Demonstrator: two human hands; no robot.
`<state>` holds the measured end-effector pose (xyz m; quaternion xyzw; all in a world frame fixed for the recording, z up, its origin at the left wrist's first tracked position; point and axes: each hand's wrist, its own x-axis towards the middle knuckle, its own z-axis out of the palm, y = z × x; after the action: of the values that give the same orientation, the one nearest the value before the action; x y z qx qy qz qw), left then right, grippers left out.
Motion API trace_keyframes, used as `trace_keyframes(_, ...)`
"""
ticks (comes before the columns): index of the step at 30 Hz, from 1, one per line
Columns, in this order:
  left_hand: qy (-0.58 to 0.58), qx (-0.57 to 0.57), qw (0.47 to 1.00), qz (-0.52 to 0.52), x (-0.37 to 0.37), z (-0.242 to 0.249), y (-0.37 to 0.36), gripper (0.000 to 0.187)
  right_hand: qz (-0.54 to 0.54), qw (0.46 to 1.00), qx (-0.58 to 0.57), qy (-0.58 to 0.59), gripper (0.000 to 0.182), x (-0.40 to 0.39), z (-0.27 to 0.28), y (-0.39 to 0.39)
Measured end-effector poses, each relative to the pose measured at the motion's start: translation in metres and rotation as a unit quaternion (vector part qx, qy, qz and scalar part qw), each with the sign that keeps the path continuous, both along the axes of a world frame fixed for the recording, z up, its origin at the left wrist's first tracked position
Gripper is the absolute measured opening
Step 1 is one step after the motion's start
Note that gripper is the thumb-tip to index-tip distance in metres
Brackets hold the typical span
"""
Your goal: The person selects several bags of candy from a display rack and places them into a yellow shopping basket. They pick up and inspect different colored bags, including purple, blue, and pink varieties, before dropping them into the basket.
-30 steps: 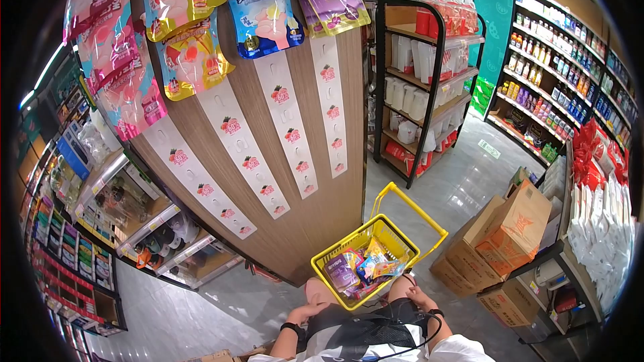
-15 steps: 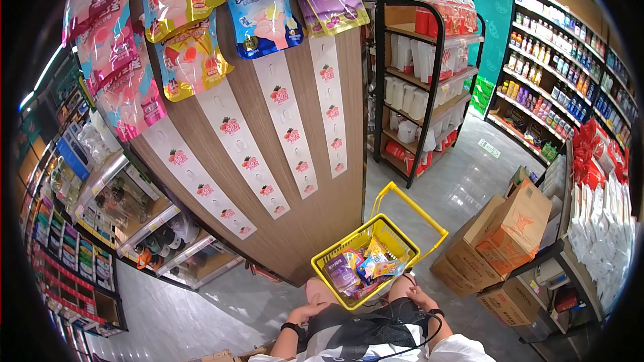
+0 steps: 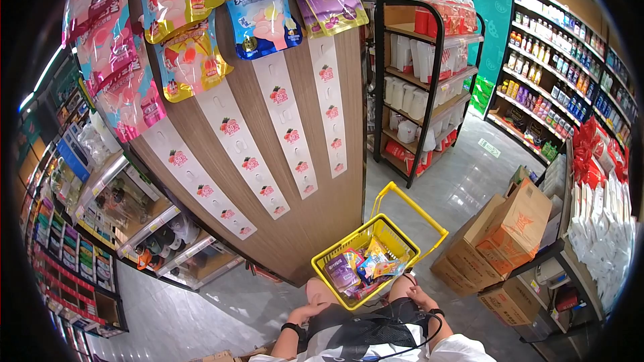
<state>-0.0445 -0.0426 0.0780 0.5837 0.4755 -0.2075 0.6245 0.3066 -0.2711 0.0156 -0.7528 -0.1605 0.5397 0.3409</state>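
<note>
My left hand (image 3: 310, 310) lies on my left thigh with its fingers stretched out, holding nothing. My right hand (image 3: 420, 298) rests on my right thigh, fingers loosely extended and no object in them. Just ahead of my knees stands a yellow shopping basket (image 3: 353, 239) with its yellow handle (image 3: 410, 206) tilted up and away. Inside it lie several candy bags, among them a purple bag (image 3: 342, 273) at the left. Both hands are near the basket but apart from it.
A wood-grain panel (image 3: 282, 127) ahead carries white hanging strips (image 3: 230, 125) with candy bags (image 3: 266, 23) at their upper ends. A black rack (image 3: 436, 74) stands behind it. Cardboard boxes (image 3: 513, 228) are stacked at the right; shelves (image 3: 147, 224) line the left.
</note>
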Motion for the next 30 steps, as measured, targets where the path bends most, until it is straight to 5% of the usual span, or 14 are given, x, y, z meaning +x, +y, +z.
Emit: trace_keyframes(30,-0.031,-0.017,0.999,0.006,-0.005,-0.020,0.005,0.098,-0.010,1.000,0.023,-0.006,0.068,0.006,-0.033,-0.003)
